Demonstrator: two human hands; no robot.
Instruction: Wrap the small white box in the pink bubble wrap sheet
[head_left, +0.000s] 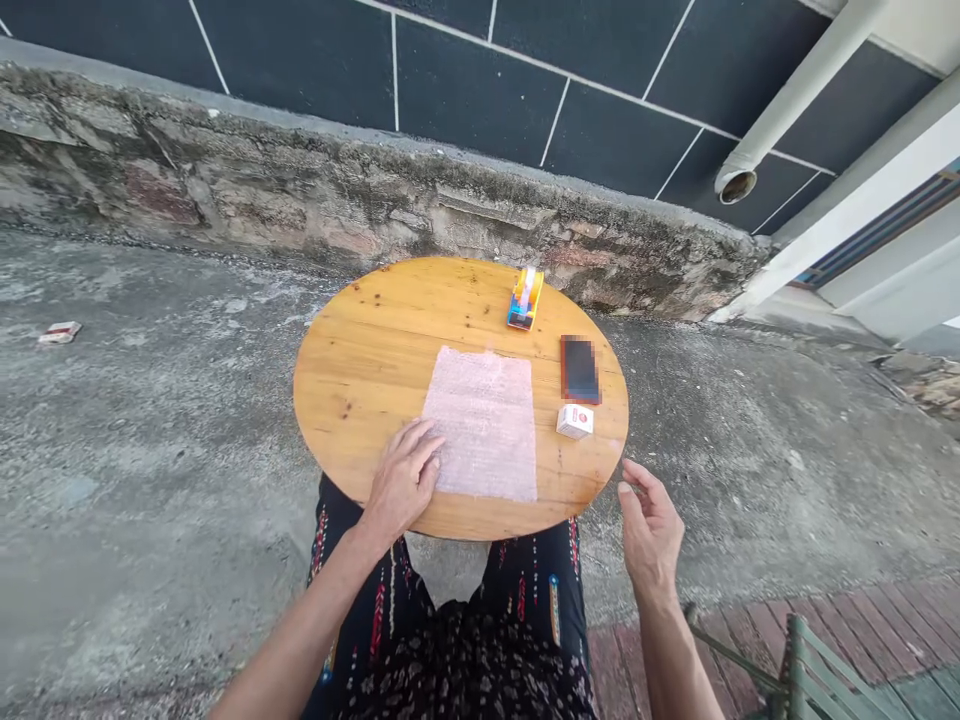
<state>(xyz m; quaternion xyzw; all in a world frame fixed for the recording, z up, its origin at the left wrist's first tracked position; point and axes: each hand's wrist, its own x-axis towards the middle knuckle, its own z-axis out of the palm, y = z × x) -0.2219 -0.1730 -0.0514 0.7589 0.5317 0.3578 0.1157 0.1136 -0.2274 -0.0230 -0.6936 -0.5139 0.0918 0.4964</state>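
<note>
– On the near half of the table (360, 350), what's under the left hand (401, 480)?

– A bubble-wrap sheet (484, 420), pale pink and lying flat at the middle, its near edge close to the table's rim. The left hand rests on its near left corner, with its fingers (424, 445) spread apart and laid flat, pressing rather than gripping.

– And the right hand (649, 530)?

– It hangs in the air just off the near right rim. Its fingers (637, 475) are loosely apart and slightly curled, and it holds nothing. The nearest thing to it is the small white box (574, 421), just right of the sheet.

– So what stage would you call this?

– I'd say the sheet is laid out and being held flat, with nothing placed on it yet. It looks thin and light, so any handling would call for one hand to keep it pinned while the other works.

– Count the rest for me.

– One sheet and one white box with a red mark. One dark phone (580, 368) lies just beyond the box, and one orange-and-blue tape dispenser (524, 297) sits at the far edge. That makes four things on one round wooden table.

– Around it?

– On the concrete floor (150, 450) there is one scrap of litter (60, 332), far to the left. A stone wall (300, 190) runs behind, one white pipe (787, 100) shows at upper right, and part of a green chair (810, 670) at lower right.
</note>
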